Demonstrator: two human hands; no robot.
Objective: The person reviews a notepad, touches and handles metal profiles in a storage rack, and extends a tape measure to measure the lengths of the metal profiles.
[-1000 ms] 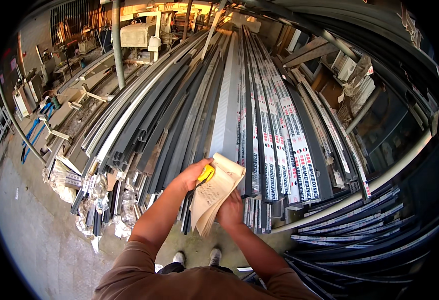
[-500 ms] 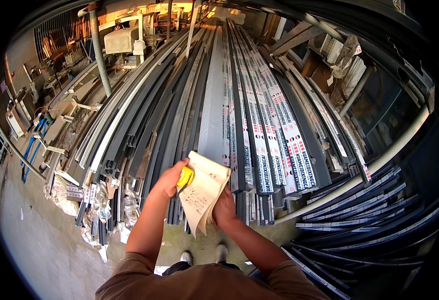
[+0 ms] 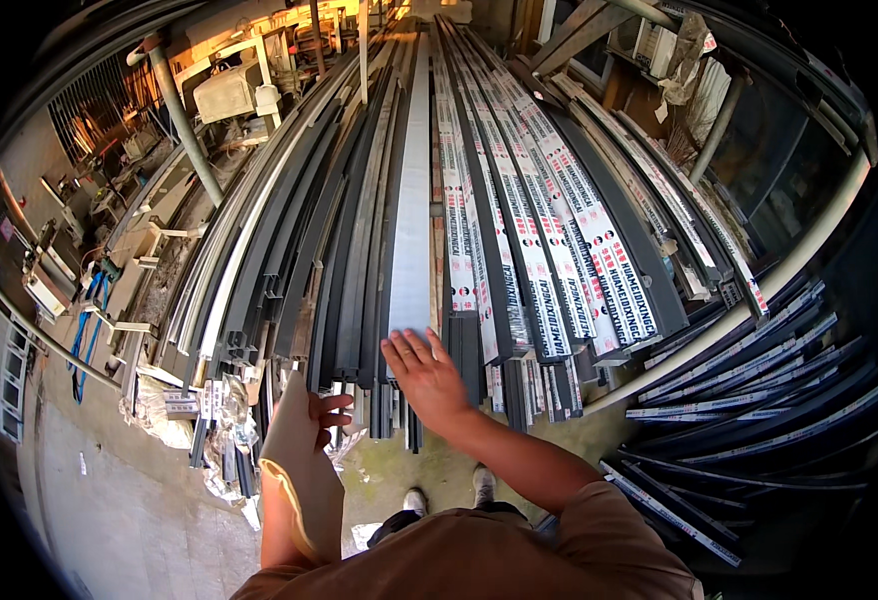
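At the near ends of the long metal profiles, my right hand [image 3: 429, 385] lies with its fingers stretched out over the end of a wide, light grey profile [image 3: 411, 230], and seems to touch it. To the left, my left hand [image 3: 327, 415] is closed on a notepad [image 3: 304, 450]. The pad hangs down along my left forearm with its plain side showing and a curled lower edge. Part of my left hand is hidden behind the pad, and whatever else it may hold does not show.
Dark profiles [image 3: 259, 270] lie left of the grey one, and profiles with printed film [image 3: 529, 220] lie right. More wrapped profiles [image 3: 749, 370] are stacked low at the right beside a pale pipe [image 3: 699, 360]. Crumpled plastic wrap [image 3: 159, 410] and a blue cord [image 3: 87, 330] are at the left.
My right hand has let go of the notepad and moved onto the grey profile. My left hand has lowered and turned the pad to the left. The yellow tape measure has gone out of sight.
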